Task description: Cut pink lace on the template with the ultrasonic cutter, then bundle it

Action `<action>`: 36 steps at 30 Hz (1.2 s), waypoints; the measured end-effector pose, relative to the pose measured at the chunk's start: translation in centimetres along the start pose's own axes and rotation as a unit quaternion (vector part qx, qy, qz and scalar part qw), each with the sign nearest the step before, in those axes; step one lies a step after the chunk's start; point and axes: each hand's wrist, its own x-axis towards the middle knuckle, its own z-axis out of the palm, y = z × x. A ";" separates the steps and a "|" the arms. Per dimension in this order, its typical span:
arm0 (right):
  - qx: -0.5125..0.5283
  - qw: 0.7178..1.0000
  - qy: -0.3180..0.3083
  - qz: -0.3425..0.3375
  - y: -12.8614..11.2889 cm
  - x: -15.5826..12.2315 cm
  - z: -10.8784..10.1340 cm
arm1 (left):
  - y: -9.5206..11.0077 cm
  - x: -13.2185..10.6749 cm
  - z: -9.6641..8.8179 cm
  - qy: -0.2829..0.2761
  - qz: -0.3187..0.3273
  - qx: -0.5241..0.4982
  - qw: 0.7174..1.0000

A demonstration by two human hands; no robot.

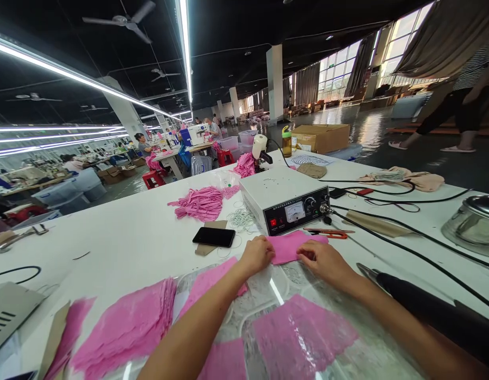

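Nearest to us, loose pink squares [303, 332] are lying on a clear sheet [276, 287], and a thick stack [125, 327] of the same squares is fanning out at our left. Just beyond them our left hand [257, 255] and right hand [322, 261] are both pinching one pink piece [292, 245], fingers curled narrow on its two ends. They are holding it flat on the counter [129, 237], right in front of the control box [286, 203]. A black tool [426, 306] is resting at our right, untouched. A phone [213, 237] is lying to the left of the hands, with white loops [240, 218] behind it and a heap of pink strips [199, 203] farther back. With only one piece in hand and so many squares and strips lying about, we are judging the work to be far from finished. In the distance a person [458, 105] is walking past.
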 end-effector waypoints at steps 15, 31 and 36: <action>-0.126 0.985 0.093 -0.072 -1.5 0.8 1.7 | 0.4 1.1 -1.6 0.012 0.014 -0.037 0.999; -0.110 0.958 0.185 -0.192 -1.1 -2.9 -0.3 | 0.8 -4.7 -5.4 0.005 0.029 -0.124 0.992; -0.041 0.946 0.140 -0.291 -3.9 -8.5 -0.7 | 2.6 -12.6 -4.1 -0.055 0.030 -0.169 0.984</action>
